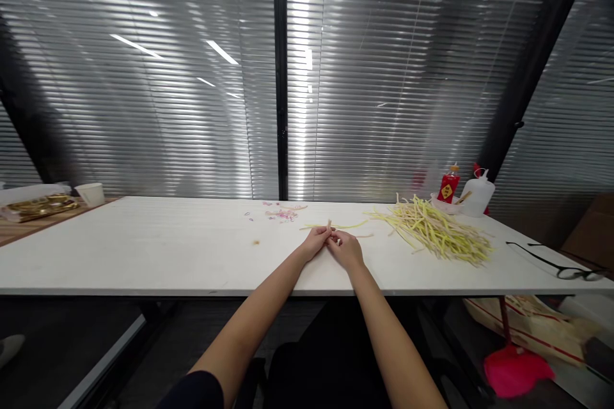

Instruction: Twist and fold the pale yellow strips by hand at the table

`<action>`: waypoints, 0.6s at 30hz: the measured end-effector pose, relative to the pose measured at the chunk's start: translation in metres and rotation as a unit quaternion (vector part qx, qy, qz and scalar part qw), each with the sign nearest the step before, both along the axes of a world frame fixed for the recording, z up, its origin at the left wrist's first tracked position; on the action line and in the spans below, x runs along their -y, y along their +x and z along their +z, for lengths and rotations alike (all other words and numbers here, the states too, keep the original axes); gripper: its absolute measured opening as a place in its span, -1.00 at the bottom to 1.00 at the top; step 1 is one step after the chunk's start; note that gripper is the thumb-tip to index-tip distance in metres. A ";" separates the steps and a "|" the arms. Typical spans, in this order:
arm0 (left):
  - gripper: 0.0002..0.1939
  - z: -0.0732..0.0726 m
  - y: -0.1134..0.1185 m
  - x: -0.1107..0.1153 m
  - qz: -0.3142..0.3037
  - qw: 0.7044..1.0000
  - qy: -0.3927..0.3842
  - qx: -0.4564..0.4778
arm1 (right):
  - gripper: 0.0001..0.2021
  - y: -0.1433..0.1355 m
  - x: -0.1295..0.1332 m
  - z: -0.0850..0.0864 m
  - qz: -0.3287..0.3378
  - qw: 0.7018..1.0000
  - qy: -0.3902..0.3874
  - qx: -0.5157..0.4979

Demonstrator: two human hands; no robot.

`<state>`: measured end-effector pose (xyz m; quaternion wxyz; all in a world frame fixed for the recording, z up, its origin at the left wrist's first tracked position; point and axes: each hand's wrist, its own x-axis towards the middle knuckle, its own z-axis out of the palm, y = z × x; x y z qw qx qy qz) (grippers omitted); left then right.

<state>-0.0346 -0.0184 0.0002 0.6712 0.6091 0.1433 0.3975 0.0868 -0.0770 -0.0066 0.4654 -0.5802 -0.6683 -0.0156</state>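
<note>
My left hand [315, 241] and my right hand [346, 249] meet above the front middle of the white table [182, 255]. Both have their fingers pinched together around a small pale piece [329, 224], whose tip sticks up between them; it looks like one of the thin strips, though fingers cover most of it. Just behind the hands, a few loose yellow and pinkish strips [352, 225] lie on the tabletop. To the right is a big loose pile of long, thin yellow and pale pink strips [432, 230].
Small pink and purple bits [283, 213] are scattered behind my left hand. At the back right stand a red-labelled bottle [448, 185], a white squeeze bottle [478, 195] and a pinkish bowl [446, 206]. Glasses [570, 273] rest at the right edge; a white cup [91, 194] is far left.
</note>
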 end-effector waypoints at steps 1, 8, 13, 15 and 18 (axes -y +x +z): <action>-0.62 -0.001 0.000 -0.001 0.000 1.000 -0.001 0.002 | -0.85 0.000 0.000 0.000 0.002 1.000 0.003 -0.010; -0.59 -0.003 -0.001 -0.005 0.012 0.999 -0.006 -0.053 | -0.69 0.006 -0.007 -0.004 -0.025 0.978 0.021 -0.204; -0.69 0.000 -0.005 -0.002 -0.062 0.993 0.031 -0.100 | -0.66 0.009 -0.018 -0.008 0.097 0.899 -0.002 -0.427; -0.72 0.002 -0.006 -0.001 -0.079 0.991 0.034 -0.098 | -0.69 0.009 -0.018 -0.007 0.151 0.866 -0.021 -0.476; -0.72 0.004 -0.006 0.001 -0.102 0.990 0.014 -0.095 | -0.71 0.010 -0.016 -0.005 0.181 0.834 -0.044 -0.520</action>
